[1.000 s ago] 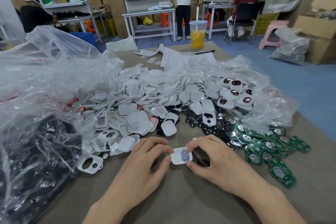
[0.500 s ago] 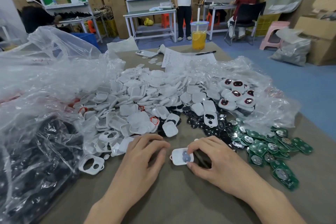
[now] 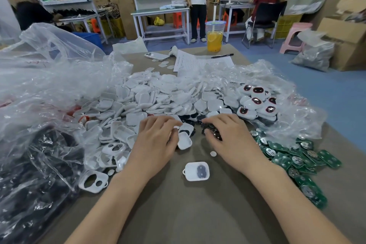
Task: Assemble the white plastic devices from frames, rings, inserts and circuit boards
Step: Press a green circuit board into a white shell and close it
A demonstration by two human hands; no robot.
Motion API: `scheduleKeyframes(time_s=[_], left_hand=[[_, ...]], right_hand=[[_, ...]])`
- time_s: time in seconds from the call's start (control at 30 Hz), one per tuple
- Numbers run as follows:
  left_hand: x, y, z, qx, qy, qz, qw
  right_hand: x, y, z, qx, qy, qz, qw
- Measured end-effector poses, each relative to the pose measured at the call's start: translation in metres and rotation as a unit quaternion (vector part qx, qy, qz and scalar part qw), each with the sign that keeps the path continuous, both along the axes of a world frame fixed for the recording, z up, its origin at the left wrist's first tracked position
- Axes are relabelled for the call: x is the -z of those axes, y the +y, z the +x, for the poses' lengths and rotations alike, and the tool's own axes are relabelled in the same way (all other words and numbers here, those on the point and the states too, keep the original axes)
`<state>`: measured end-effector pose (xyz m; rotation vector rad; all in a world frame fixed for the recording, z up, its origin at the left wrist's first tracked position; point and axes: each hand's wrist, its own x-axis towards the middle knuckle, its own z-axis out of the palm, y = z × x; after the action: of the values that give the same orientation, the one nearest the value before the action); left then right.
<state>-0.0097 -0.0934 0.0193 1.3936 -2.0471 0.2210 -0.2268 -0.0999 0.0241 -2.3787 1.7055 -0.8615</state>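
Head: white shell (image 3: 196,171) crosswise, loop (image 3: 184,171) L

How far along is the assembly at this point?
Done: a small cluster of finished-looking devices at the right rear. In hand: one white shell with a dark insert lies between the forearms, while the left hand reaches the white shells and the right hand the black inserts. Left: most shells and the green circuit boards are unused.
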Motion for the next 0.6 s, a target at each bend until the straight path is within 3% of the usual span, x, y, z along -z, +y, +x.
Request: scheduleKeyframes(time_s=[0.17, 0.3, 0.43, 0.6], left_hand=[[0.005, -0.017, 0.013, -0.011, 0.012, -0.034, 0.999], [0.006, -0.015, 0.024, -0.04, 0.018, 0.026, 0.999], [0.004, -0.02, 0.029, -0.07, -0.056, 0.125, 0.988], [0.007, -0.022, 0.03, -0.055, -0.072, 0.109, 0.99]], right_hand=[[0.011, -0.026, 0.007, -0.023, 0.093, 0.039, 0.995], [0.016, -0.033, 0.002, -0.016, 0.067, 0.045, 0.997], [0.014, -0.037, 0.002, -0.011, 0.057, 0.039, 0.998], [0.014, -0.037, 0.002, -0.025, 0.043, 0.035, 0.998]])
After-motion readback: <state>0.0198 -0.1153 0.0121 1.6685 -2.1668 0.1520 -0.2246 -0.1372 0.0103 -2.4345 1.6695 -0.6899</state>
